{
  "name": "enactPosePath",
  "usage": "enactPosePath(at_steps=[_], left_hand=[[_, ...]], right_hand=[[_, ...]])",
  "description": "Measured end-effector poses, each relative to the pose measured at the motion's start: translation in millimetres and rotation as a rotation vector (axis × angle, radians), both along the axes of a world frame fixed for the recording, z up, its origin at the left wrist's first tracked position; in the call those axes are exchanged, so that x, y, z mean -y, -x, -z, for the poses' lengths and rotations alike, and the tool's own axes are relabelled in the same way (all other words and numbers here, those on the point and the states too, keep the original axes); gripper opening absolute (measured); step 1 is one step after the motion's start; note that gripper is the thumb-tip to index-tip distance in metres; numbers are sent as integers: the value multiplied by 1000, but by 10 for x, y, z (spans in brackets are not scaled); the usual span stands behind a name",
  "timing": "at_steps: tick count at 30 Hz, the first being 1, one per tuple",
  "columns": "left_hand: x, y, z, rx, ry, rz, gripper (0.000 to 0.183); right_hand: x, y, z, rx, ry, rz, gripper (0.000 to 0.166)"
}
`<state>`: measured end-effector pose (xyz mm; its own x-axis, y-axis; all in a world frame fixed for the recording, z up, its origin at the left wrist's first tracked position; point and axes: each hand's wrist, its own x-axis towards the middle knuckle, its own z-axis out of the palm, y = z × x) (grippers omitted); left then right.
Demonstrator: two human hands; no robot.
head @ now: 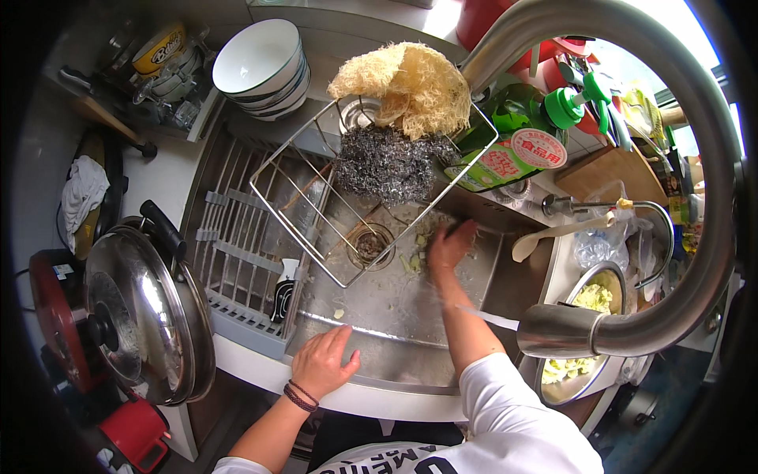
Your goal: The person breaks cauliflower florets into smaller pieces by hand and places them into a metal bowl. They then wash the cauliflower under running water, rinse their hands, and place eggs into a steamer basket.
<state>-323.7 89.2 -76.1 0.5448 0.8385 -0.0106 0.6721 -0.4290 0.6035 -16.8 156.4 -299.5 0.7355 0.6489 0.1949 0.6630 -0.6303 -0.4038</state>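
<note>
My right hand (451,247) is down in the stainless steel sink (379,314), close to wet pale-green vegetable scraps (411,260). Its fingertips are blurred, so whether they hold anything is unclear. A thin stream of water (488,317) runs from the faucet head (556,330) towards my right forearm. My left hand (324,362) rests on the sink's front edge, fingers apart and holding nothing. Left of the scraps lies the drain (371,246). A wire rack (296,198) hangs above the basin, bearing steel wool (391,166) and a loofah sponge (408,83).
A grey dish rack (249,320) flanks the sink's left side, below stacked bowls (260,65). A lidded pan (142,314) stands at left. At right are a green dish soap bottle (509,142), a spoon (562,236) and a metal bowl of chopped greens (571,391) under the arched faucet.
</note>
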Motion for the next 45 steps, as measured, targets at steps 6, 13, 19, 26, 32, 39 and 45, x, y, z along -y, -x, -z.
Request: enactPosePath(at_steps=[6,13,19,26,32,39,45], left_hand=[[10,7,25,-34,7,29,39],[57,28,75,-21,-19,27,39],[31,31,29,-57,64,17,37],[59,48,68,-5,80,-27,33],[49,41,104,6,56,-53,33],[54,46,88,-15,74,-84,32],[50,21,99,-25,64,-94,31]], right_hand=[[240,628,-491,-404,27,-670,81],[875,320,-376,-80,123,-441,82],[437,905,-537,-423,83,-655,72],[1565,-378,-694,-418,925,-95,36],[1463,149,-762,-1505,518,189,36],[1716,-79,-812,-1136,1057,8,27],[862,551,-733,-1867,483,-165,34]])
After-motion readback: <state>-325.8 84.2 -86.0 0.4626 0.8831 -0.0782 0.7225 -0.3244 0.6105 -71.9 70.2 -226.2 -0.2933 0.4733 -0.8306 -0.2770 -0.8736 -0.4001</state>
